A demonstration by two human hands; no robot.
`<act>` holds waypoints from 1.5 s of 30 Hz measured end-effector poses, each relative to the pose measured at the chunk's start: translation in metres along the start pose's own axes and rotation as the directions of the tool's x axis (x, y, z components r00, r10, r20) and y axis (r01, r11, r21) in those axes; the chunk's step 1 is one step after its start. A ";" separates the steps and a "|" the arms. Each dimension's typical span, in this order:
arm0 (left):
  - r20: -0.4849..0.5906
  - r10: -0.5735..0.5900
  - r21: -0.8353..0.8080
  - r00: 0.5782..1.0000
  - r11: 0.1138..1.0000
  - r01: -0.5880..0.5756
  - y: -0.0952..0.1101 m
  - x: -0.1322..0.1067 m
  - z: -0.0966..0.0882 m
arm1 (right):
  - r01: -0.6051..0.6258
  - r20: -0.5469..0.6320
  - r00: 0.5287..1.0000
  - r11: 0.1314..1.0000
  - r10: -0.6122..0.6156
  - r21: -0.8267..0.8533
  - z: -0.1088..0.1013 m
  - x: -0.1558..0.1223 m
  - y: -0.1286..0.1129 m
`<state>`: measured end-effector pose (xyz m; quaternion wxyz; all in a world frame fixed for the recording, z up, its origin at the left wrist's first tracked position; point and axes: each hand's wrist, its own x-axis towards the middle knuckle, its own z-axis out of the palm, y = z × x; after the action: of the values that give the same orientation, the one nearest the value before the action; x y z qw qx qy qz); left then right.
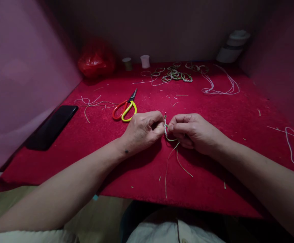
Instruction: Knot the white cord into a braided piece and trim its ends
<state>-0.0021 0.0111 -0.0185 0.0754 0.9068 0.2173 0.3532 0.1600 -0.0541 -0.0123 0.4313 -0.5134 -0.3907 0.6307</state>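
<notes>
Between my two hands is a braided cord bracelet (165,127) in white and green, with loose green ends trailing towards the table's front edge. My left hand (147,128) is closed, its thumb and fingers pinching the braid from the left side. From the right, my right hand (191,130) pinches the green cord of the same bracelet, its other fingers curled under. The fingertips partly cover where each grip meets the cord. Just beyond my left hand lie scissors (129,106) with one red and one yellow handle.
Finished-looking braided bracelets (174,75) lie in a pile at the back. Two thread spools (144,61) stand near a red plastic bag (96,62). A black phone (53,127) lies left. White cords (220,88) and a white bottle (233,47) are back right. Walls enclose the red tabletop (136,175).
</notes>
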 end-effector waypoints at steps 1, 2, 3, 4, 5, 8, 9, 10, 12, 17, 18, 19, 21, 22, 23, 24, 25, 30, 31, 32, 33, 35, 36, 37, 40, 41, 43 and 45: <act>-0.009 0.004 0.008 1.000 1.000 -0.003 0.000 0.000 0.000 | -0.005 0.002 1.000 1.000 0.005 0.003 0.000 0.000 0.000; -0.015 0.006 0.011 1.000 1.000 -0.006 0.000 -0.001 0.001 | -0.011 0.003 1.000 1.000 0.011 0.008 0.000 0.000 -0.001; -0.018 0.005 0.012 1.000 1.000 -0.005 0.000 -0.001 0.001 | -0.016 0.005 1.000 1.000 0.016 0.014 0.001 0.000 -0.001; -0.015 0.002 0.010 1.000 1.000 -0.002 0.000 -0.001 0.001 | -0.019 0.005 1.000 1.000 0.019 0.020 0.001 -0.001 -0.002; -0.009 -0.004 0.008 1.000 1.000 0.004 0.001 -0.001 0.001 | -0.022 0.004 1.000 0.999 0.021 0.025 0.001 -0.001 -0.002; 0.016 -0.032 0.008 0.999 0.999 0.032 0.003 -0.001 0.000 | -0.034 0.005 0.999 0.999 0.034 0.038 0.002 -0.002 -0.003; 0.021 -0.039 0.009 0.999 0.999 0.039 0.004 -0.001 0.000 | -0.040 0.009 0.999 0.998 0.039 0.042 0.001 -0.002 -0.003; 0.022 -0.045 0.008 0.999 0.999 0.044 0.004 -0.001 0.000 | -0.046 0.014 0.999 0.998 0.046 0.047 0.001 -0.002 -0.003; 0.025 -0.061 0.001 0.998 0.998 0.061 0.005 0.000 -0.001 | -0.061 0.024 0.998 0.996 0.059 0.061 0.001 -0.002 -0.004; 0.061 -0.118 -0.036 0.991 0.992 0.120 0.003 0.001 -0.004 | -0.085 0.030 0.996 0.993 0.083 0.080 0.000 -0.001 -0.004; 0.068 -0.126 -0.047 0.990 0.991 0.129 0.003 0.001 -0.005 | -0.087 0.026 0.996 0.993 0.085 0.079 0.000 -0.001 -0.004; 0.072 -0.134 -0.057 0.988 0.989 0.139 0.003 0.001 -0.005 | -0.087 0.020 0.996 0.993 0.086 0.077 0.000 -0.001 -0.004; 0.083 -0.154 -0.083 0.985 0.983 0.161 0.003 0.002 -0.005 | -0.086 0.012 0.996 0.994 0.085 0.072 -0.001 -0.001 -0.004; 0.088 -0.161 -0.097 0.983 0.981 0.170 0.003 0.002 -0.005 | -0.084 0.010 0.996 0.994 0.084 0.070 -0.001 -0.001 -0.004; 0.093 -0.167 -0.110 0.981 0.978 0.177 0.003 0.002 -0.004 | -0.085 0.009 0.996 0.994 0.084 0.068 -0.001 -0.001 -0.004; 0.100 -0.174 -0.121 0.980 0.975 0.186 0.003 0.002 -0.004 | -0.086 0.008 0.996 0.994 0.086 0.066 -0.001 -0.001 -0.003; 0.109 -0.180 -0.130 0.978 0.972 0.193 0.003 0.002 -0.004 | -0.087 0.007 0.996 0.994 0.087 0.064 -0.001 -0.001 -0.003; 0.161 -0.214 -0.162 0.964 0.957 0.240 0.003 0.003 -0.006 | -0.087 0.007 0.996 0.994 0.087 0.063 0.000 0.000 -0.003; 0.165 -0.220 -0.168 0.962 0.954 0.247 0.003 0.003 -0.006 | -0.085 0.009 0.996 0.994 0.085 0.064 0.000 0.000 -0.003; 0.167 -0.223 -0.174 0.960 0.952 0.252 0.003 0.004 -0.006 | -0.084 0.011 0.996 0.994 0.083 0.065 0.000 0.000 -0.003; 0.169 -0.225 -0.179 0.960 0.950 0.254 0.003 0.004 -0.006 | -0.082 0.010 0.997 0.994 0.082 0.065 -0.001 0.000 -0.003; 0.174 -0.225 -0.186 0.959 0.949 0.256 0.002 0.004 -0.007 | -0.080 0.010 0.997 0.995 0.080 0.066 -0.001 0.000 -0.003; 0.176 -0.223 -0.186 0.959 0.949 0.255 0.002 0.004 -0.007 | -0.078 0.009 0.997 0.995 0.078 0.066 -0.001 0.000 -0.003; 0.175 -0.222 -0.184 0.959 0.950 0.254 0.002 0.004 -0.007 | -0.077 0.008 0.997 0.995 0.077 0.066 -0.001 0.000 -0.003; 0.163 -0.216 -0.180 0.963 0.953 0.244 0.002 0.003 -0.006 | -0.075 0.005 0.997 0.995 0.074 0.066 0.000 -0.001 -0.003; 0.160 -0.215 -0.178 0.963 0.954 0.242 0.002 0.003 -0.006 | -0.075 0.005 0.997 0.995 0.075 0.065 0.000 -0.001 -0.004; 0.159 -0.212 -0.174 0.964 0.955 0.239 0.002 0.003 -0.006 | -0.076 0.006 0.997 0.995 0.076 0.063 0.001 -0.001 -0.004; 0.162 -0.212 -0.168 0.964 0.956 0.239 0.002 0.003 -0.006 | -0.077 0.007 0.997 0.995 0.076 0.059 0.001 -0.002 -0.004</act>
<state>-0.0035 0.0106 -0.0117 0.2151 0.8879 0.2796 0.2954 0.1597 -0.0544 -0.0078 0.4208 -0.5135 -0.3531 0.6592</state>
